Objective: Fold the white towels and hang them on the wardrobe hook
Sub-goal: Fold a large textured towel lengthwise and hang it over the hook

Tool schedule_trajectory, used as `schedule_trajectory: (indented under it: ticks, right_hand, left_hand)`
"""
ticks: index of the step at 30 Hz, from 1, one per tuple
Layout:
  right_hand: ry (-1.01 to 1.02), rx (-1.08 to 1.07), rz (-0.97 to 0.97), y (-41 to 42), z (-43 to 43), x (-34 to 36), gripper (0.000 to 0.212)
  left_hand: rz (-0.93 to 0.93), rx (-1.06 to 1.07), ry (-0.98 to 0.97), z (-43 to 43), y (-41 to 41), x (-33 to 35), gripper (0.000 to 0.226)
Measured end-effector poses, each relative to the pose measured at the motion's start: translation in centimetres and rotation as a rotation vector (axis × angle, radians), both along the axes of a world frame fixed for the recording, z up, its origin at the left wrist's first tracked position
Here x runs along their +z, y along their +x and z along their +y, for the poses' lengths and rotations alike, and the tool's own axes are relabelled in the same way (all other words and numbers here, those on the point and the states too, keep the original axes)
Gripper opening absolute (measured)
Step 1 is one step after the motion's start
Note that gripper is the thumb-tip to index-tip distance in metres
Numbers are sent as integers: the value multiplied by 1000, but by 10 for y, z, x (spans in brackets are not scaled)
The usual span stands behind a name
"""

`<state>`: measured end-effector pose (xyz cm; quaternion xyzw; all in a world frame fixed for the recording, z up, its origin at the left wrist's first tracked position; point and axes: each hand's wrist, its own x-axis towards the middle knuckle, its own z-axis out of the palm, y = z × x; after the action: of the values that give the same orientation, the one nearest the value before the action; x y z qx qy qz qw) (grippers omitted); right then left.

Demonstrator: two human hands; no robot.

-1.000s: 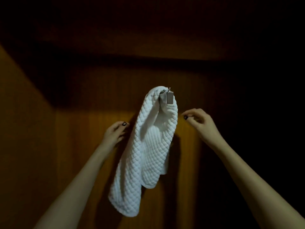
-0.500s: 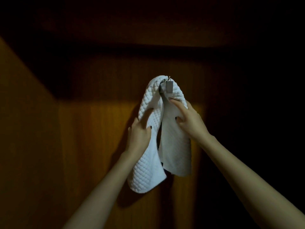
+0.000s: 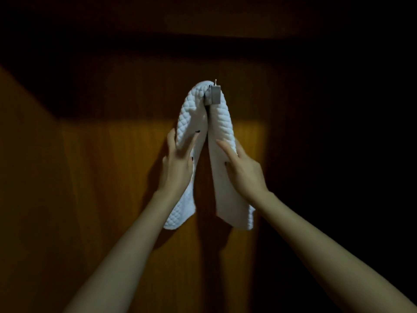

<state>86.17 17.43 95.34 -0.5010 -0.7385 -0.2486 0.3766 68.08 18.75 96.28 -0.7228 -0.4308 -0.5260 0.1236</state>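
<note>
A white quilted towel [image 3: 222, 123] hangs draped over a small metal hook [image 3: 214, 96] on the wooden back panel of the wardrobe [image 3: 117, 168]. Its two halves hang down on either side of the hook, their ends at about the same height. My left hand [image 3: 178, 163] holds the left half between thumb and fingers, about midway down. My right hand [image 3: 244, 170] holds the right half the same way, with the fingers laid on its smooth front face. Both arms reach up from below.
The wardrobe interior is dark, lit only in a patch around the towel. A wooden side wall [image 3: 24, 177] stands at the left and a dark top panel [image 3: 203, 26] lies above the hook. The right side is in black shadow.
A second ago both hands were off the hanging towel. They have since taken hold of its two halves, spread them apart and evened their lengths.
</note>
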Motion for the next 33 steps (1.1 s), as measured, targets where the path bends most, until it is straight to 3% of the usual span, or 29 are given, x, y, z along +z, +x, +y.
schedule_trajectory:
  ticks: [2,5,12,16,22,27,33]
  right_hand:
    - [-43,52,87,-11,-2,-12,63]
    - [-134,93,201,-20,-5,-41,65]
    - [-225,134,359,-25,-10,-110,77]
    - [-192,162,364,-26,-13,-120,84]
    - [-255,44,157,-34,-1,-124,100]
    - [-277,165,225,-28,-22,-130,85]
    - [-373,135,277,-29,-73,-149,76]
  left_hand:
    - [-2,61,-130,-4,5,-20,63]
    - [-31,41,-245,-3,6,-58,56]
    - [30,69,-254,0,5,-110,72]
    - [76,69,-248,-11,12,-114,70]
    - [151,9,-317,-22,20,-121,82]
    - [222,75,-331,-41,0,-142,85]
    - [286,153,-396,-85,-18,-160,81]
